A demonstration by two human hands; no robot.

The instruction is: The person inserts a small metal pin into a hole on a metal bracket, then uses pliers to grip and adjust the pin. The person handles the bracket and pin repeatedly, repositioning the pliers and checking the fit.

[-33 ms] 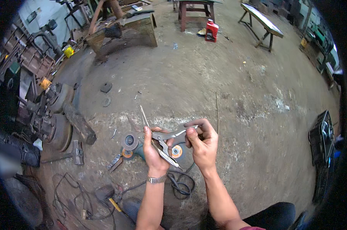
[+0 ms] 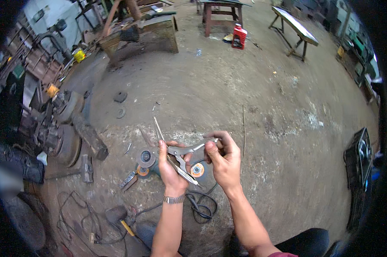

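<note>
Silver locking pliers (image 2: 183, 150) are spread between my two hands above the floor. My left hand (image 2: 171, 171) grips them near the jaw end, its palm turned up. Past its thumb sticks a thin metal piece (image 2: 157, 127); whether it belongs to the pliers I cannot tell. With thumb and fingers, my right hand (image 2: 225, 160) pinches the end of the upper handle. Below my left hand lies an angle grinder (image 2: 146, 157), its body partly hidden. An orange-centred disc (image 2: 197, 170) lies beneath the pliers, and a smaller one (image 2: 143, 171) sits beside the grinder.
A hammer (image 2: 87, 168) lies left, near heavy round metal parts (image 2: 67, 143). Black cable (image 2: 202, 207) coils below my hands. A red bottle (image 2: 239, 37) stands far ahead by a stool (image 2: 221, 17). A narrow bench (image 2: 295, 26) is far right; a black case (image 2: 357, 160) rests at right.
The view has shifted slightly, so the surroundings sit a little differently in it. Both hands keep their hold on the locking pliers.
</note>
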